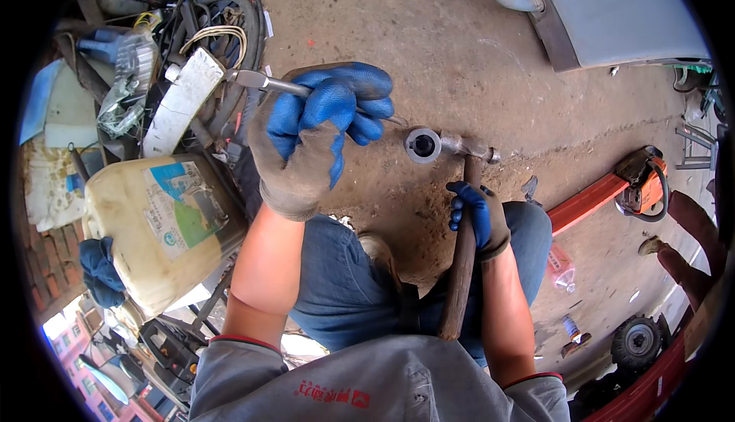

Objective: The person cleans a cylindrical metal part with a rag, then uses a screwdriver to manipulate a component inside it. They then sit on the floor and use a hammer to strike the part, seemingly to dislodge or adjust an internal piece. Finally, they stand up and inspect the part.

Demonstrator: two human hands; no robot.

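My left hand [314,127], in a blue-and-grey work glove, is raised at the centre left. Its fingers close around a slim metal rod [285,86] with a broad, flattened end pointing left. The rod's thin other end shows past the fingers. Lower down, my right hand [484,219], gloved alike, grips the worn wooden handle of a hammer [461,269]. The hammer's metal head points away from me. Just left of that head is a thick metal ring [423,145] with a dark bore; I cannot tell whether they touch.
At left stands a yellowed plastic jerrycan [161,230], below a heap of hoses and scrap [222,31]. An orange chainsaw-like machine [639,184] lies at right. A pale panelled cabinet [620,8] occupies the far right. A plastic bottle [560,269] lies beside my right knee.
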